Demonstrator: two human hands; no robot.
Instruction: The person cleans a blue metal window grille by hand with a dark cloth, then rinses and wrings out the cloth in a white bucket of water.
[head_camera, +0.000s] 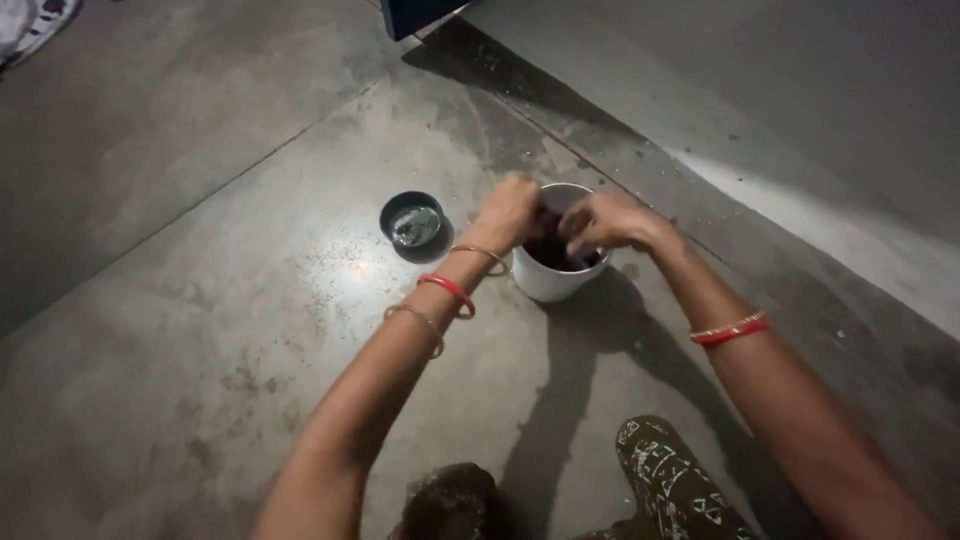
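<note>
A small white bucket stands on the concrete floor, with something dark purple inside it. Both my hands are over its mouth. My left hand is closed at the bucket's left rim, fingers curled on the dark stuff. My right hand reaches in from the right, fingertips pinched on the same dark material. Red and gold bangles ring both wrists.
A small dark round bowl with something pale inside sits just left of the bucket. A raised concrete step runs diagonally behind. A dark blue object stands at the top edge. My patterned knee is at the bottom.
</note>
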